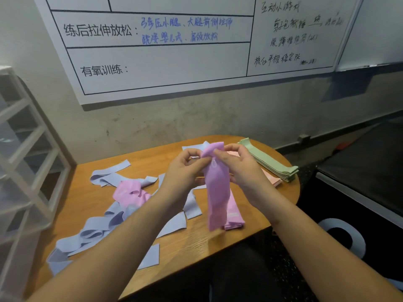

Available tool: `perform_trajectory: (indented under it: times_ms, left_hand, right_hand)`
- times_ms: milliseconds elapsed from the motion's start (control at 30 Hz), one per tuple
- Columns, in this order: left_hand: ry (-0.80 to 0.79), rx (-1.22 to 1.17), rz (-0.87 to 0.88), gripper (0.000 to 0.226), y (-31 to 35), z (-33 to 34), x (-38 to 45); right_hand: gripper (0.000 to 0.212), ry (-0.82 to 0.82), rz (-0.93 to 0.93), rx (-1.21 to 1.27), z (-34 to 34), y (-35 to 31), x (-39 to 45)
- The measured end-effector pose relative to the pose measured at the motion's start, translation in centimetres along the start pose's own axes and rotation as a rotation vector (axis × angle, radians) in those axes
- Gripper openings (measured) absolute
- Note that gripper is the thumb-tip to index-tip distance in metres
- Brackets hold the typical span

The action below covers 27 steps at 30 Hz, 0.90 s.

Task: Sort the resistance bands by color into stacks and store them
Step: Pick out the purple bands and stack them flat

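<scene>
Above the table (178,247), both hands (185,171) (237,168) pinch a pink band (218,192) hanging lengthwise downward.

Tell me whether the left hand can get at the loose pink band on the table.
Probably not yet: the left hand pinches the held pink band with the right hand. Once freed, the loose pink band lies uncovered nearby.

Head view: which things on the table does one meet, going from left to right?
Loose blue bands → crumpled pink band → left hand → pink band held up → right hand → green stack.
</scene>
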<state>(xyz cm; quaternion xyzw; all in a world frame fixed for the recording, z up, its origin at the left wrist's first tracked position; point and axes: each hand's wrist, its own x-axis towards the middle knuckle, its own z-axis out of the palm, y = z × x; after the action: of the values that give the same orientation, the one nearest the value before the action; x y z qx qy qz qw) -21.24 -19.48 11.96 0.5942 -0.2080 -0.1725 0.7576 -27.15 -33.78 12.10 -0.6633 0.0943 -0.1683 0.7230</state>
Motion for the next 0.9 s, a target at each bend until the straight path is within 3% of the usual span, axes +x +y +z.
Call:
perform_trajectory:
  times_ms: [200, 400, 533, 733, 900]
  left_hand:
    - [-0.002, -0.043, -0.081, 0.018, -0.1, 0.7, 1.9]
    - [-0.052, 0.088, -0.134, 0.027, -1.5, 1.7, 5.0]
    - [0.004, -0.046, -0.193, 0.021, -2.3, 2.4, 8.2]
    - [0.118, -0.117, -0.364, 0.026, -5.2, 2.7, 14.1]
    - [0.147, -0.128, -0.463, 0.021, -7.9, 2.6, 17.7]
  right_hand:
    - [0.014, -0.022, -0.013, -0.062, -1.8, 0.6, 0.5]
    - [0.023, 0.065, 0.018, -0.07, -3.0, 1.7, 2.6]
    - [0.04, -0.081, 0.159, -0.163, -4.8, 3.7, 4.2]
    - [0.018, -0.226, 0.311, -0.274, -7.3, 8.0, 6.1]
    - [0.01, -0.144, 0.348, -0.295, -8.1, 10.5, 7.4]
